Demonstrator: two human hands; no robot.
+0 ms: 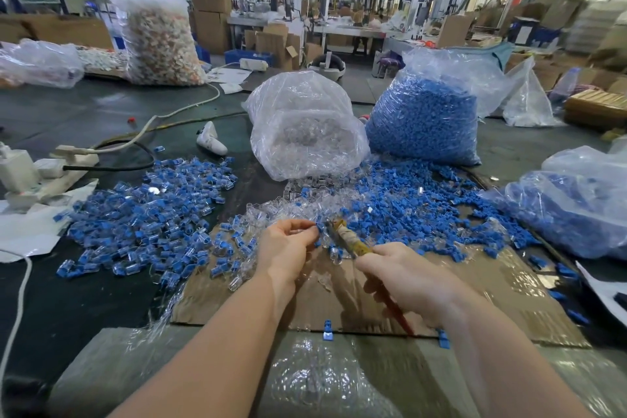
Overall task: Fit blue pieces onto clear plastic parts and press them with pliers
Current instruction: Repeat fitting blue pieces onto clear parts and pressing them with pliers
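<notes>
- Two bare hands of mine meet over a brown cardboard sheet [339, 295] under shiny clear film, which lies on a dark green table [84, 119].
- Far left, a white power strip [44, 173] with a boxy white plug is partly cut off by the frame edge; one white cable and one black cable lead away from it.
- Next comes a wide heap of finished parts [149, 214], blue set into clear plastic, far too many to count.
- My left hand [288, 248] pinches something small at its curled fingertips; it is blurred, and I cannot tell whether it is a clear part, a blue piece or both together.
- Just right of those fingertips are the pliers [342, 236], worn and yellowish with a wrapped middle; how their jaws stand is too blurred to tell.
- My right hand [407, 278] is clenched round the pliers' handles; one red handle end pokes out below my palm, the rest hidden.
- Behind my hands lies a spill of loose clear parts [281, 210], glassy and hard to pick out singly.
- Beyond it stands one crinkly clear bag [305, 132] of clear parts.
- Right of that, loose blue pieces [417, 207] spread below one full bag of blue pieces [424, 125].
- At the right edge, another bag of blue parts [573, 210] is cut off.
</notes>
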